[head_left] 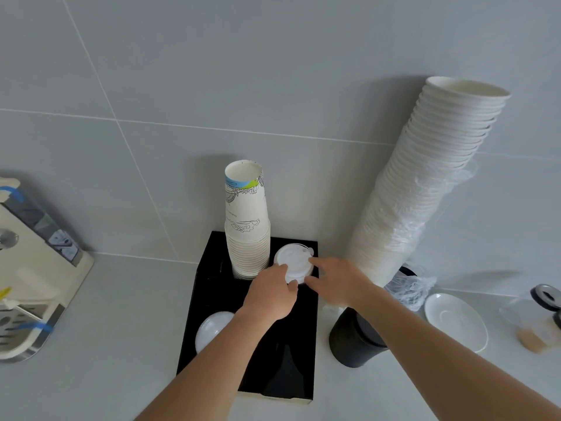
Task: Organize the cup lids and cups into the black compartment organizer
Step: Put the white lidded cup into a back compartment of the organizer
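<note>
The black compartment organizer (212,287) stands against the wall. A tall stack of printed paper cups (247,226) sits in its back left compartment. A stack of white cup lids (293,259) is over the back right compartment. My left hand (270,294) grips the lids from the near left and my right hand (337,282) holds them from the right. More white lids (211,329) lie in the front left compartment, partly hidden by my left forearm.
A tall leaning stack of white cups (425,189) in plastic wrap rests against the wall on the right. A black cup stack (352,341) lies beside the organizer. A white saucer (455,320) and a jar (546,299) sit far right. A coffee machine (33,268) stands left.
</note>
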Demonstrator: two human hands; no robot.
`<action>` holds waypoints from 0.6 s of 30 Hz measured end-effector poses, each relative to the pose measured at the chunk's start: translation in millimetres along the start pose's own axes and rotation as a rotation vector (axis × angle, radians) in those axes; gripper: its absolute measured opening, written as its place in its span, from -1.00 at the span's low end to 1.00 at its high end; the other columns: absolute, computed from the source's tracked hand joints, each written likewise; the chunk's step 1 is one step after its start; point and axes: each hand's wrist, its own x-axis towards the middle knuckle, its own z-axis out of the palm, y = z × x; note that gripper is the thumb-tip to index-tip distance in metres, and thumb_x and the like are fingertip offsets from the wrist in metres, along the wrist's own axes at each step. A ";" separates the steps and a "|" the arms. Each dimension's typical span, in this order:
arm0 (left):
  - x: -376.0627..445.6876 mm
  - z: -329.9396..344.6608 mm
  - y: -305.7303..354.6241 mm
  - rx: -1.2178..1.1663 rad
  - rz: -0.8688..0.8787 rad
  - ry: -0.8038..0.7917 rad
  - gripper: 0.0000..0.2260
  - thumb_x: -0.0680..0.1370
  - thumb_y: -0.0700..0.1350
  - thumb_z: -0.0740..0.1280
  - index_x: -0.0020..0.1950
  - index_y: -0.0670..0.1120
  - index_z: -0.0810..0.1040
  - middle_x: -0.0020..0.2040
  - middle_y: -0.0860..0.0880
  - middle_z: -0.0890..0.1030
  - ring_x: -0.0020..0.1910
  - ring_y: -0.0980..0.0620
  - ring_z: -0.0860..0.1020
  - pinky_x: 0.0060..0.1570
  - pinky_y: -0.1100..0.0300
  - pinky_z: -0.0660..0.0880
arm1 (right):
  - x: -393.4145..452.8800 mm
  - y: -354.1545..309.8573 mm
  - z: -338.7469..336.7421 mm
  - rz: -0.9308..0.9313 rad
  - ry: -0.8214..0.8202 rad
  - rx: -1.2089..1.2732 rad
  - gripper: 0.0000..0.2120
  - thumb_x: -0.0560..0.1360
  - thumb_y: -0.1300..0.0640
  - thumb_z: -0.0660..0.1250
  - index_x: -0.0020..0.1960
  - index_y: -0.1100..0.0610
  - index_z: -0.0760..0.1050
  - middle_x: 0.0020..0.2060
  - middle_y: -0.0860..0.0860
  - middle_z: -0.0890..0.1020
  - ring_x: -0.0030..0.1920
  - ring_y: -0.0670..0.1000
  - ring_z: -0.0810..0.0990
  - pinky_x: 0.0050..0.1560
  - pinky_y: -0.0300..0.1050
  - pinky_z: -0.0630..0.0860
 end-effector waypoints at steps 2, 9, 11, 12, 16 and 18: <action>-8.2 -5.2 2.2 -0.057 -0.036 0.009 -0.63 0.61 -0.02 0.20 0.35 -0.18 0.46 0.31 -0.12 0.53 0.30 -0.09 0.46 0.22 0.11 0.40 | -10.6 -1.4 -7.4 -0.008 0.019 0.069 -0.45 0.58 -0.10 0.23 0.54 -0.03 0.29 0.28 0.11 0.59 -0.08 0.00 0.51 -0.05 -0.19 0.43; -44.1 -16.1 1.8 -0.412 -0.117 0.027 -0.61 0.55 0.00 0.31 0.36 -0.07 0.51 0.29 0.02 0.56 0.31 0.05 0.50 0.20 0.26 0.33 | -64.4 5.6 -25.6 -0.015 0.186 0.342 -0.57 0.57 -0.05 0.31 0.41 -0.01 0.48 0.34 -0.06 0.58 0.35 -0.04 0.52 0.23 -0.28 0.31; -59.3 -19.2 2.4 -0.535 -0.125 0.023 -0.70 0.53 0.01 0.33 0.25 0.00 0.59 0.11 0.10 0.56 0.17 0.08 0.53 0.14 0.24 0.32 | -78.5 12.9 -27.8 0.000 0.213 0.404 -0.56 0.56 -0.04 0.33 0.41 0.01 0.48 0.34 -0.05 0.58 0.37 -0.06 0.50 0.32 -0.25 0.30; -65.1 -18.9 0.7 -0.609 -0.134 0.023 -0.80 0.51 0.02 0.34 0.11 0.06 0.61 -0.01 0.07 0.53 0.04 0.07 0.52 0.09 0.21 0.34 | -85.1 16.4 -28.7 0.013 0.231 0.448 -0.57 0.55 -0.04 0.34 0.40 0.00 0.50 0.32 -0.05 0.60 0.35 -0.07 0.52 0.35 -0.22 0.33; -94.7 -17.4 1.9 -0.960 -0.205 -0.012 -0.91 0.53 -0.11 0.36 -0.17 0.03 0.56 -0.08 0.00 0.54 -0.04 0.04 0.52 0.12 0.08 0.50 | -112.7 30.3 -30.5 0.052 0.323 0.655 -0.63 0.53 -0.02 0.38 0.32 -0.01 0.57 0.17 -0.09 0.67 0.01 -0.12 0.62 0.28 -0.09 0.49; -111.5 -11.4 4.9 -1.080 -0.253 -0.045 -0.92 0.57 -0.16 0.34 0.00 0.00 0.60 0.06 -0.01 0.63 0.09 0.03 0.60 0.20 0.07 0.53 | -124.3 39.3 -29.1 0.079 0.349 0.752 -0.66 0.53 0.00 0.38 0.30 0.00 0.58 0.12 -0.10 0.67 -0.02 -0.15 0.60 0.25 -0.11 0.50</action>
